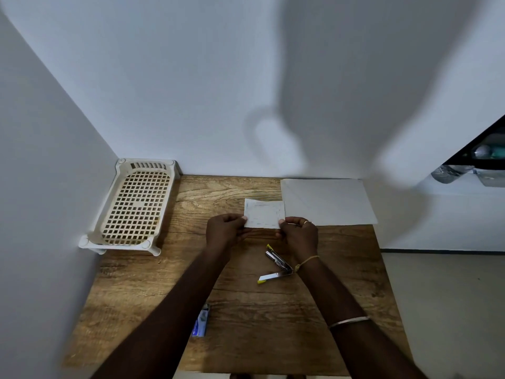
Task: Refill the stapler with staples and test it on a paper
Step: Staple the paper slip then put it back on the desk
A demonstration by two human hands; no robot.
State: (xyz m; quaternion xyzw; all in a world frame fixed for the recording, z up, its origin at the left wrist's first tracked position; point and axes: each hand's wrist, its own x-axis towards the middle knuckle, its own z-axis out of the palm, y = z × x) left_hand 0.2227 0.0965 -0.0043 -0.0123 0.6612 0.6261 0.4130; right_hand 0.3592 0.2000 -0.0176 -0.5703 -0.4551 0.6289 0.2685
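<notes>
Hands meet over the worktop (246, 337): my left hand (224, 229) and right hand (299, 233) each pinch a small paper (264, 213) closed-fingered. Stapler (278, 265) lies hinged open by my right wrist; a careless wrist could knock it, I think

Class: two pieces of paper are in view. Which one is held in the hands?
The small paper, pinched by both hands; the large sheet lies flat at the table's far right.

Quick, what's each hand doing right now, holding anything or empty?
Left hand: closed, pinching the left edge of the small paper.
Right hand: closed, pinching the same paper's right lower corner.
</notes>
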